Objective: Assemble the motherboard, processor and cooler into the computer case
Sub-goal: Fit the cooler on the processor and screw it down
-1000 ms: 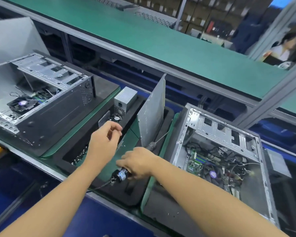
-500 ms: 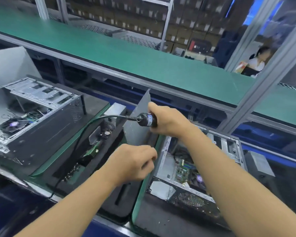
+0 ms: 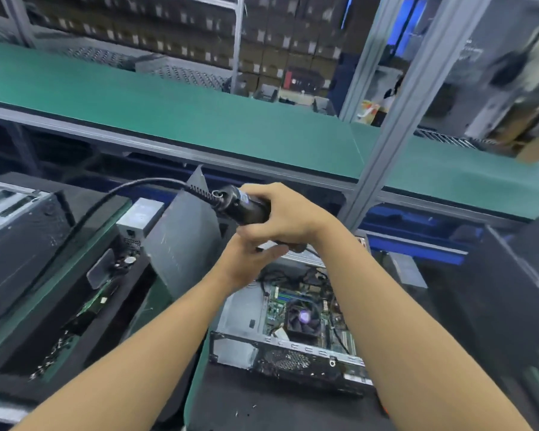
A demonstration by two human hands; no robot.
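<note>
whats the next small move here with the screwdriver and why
Probably lower the electric screwdriver into the open case toward the motherboard. The right hand grips it above the case, the left hand is up at its lower end, and the cooler already sits on the board.

A long shelf (image 3: 199,119) topped with a green mat runs across the scene, just beyond the green-matted worktop (image 3: 44,290). A grey aluminium post (image 3: 395,129) stands tilted in front of it, right of centre, with a blue rail (image 3: 417,244) below. Far behind, racks hold rows of brown cartons (image 3: 175,23), and perforated metal shelving (image 3: 106,56) sits at the left. Cold blue light (image 3: 408,23) shows at the far right.
</note>
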